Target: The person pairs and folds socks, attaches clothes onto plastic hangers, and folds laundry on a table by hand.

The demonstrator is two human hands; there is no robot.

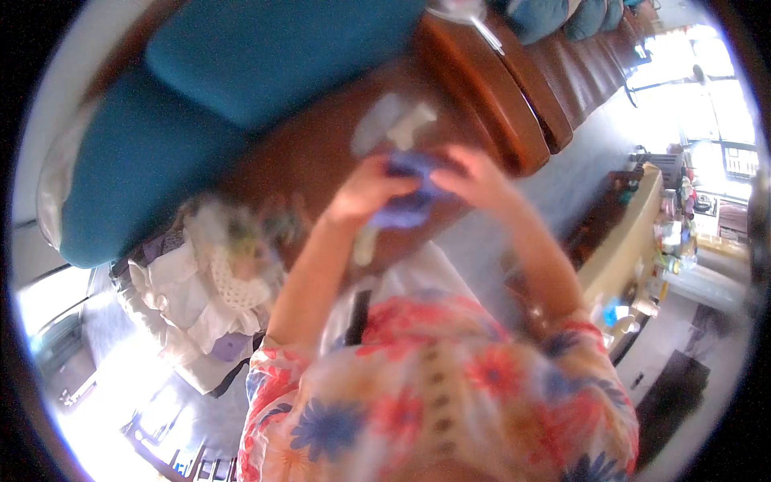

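Observation:
A small piece of purple-blue cloth (405, 210) is bunched up between my two hands over the brown sofa seat. My left hand (365, 191) has its fingers closed on the cloth's left side. From the other side my right hand (470, 177) grips it, its fingers blurred by motion. Just beyond the hands, a cream cloth piece (413, 127) and a pale grey piece (376, 124) lie on the seat. Below the purple cloth a narrow cream strip (365, 246) shows, its kind unclear.
To the left sits a heap of white and mixed laundry (201, 281). Teal cushions (265, 60) line the sofa's back, and a brown leather armrest (482, 96) rises beyond my right hand. A long counter with cluttered items (622, 261) stands at the right.

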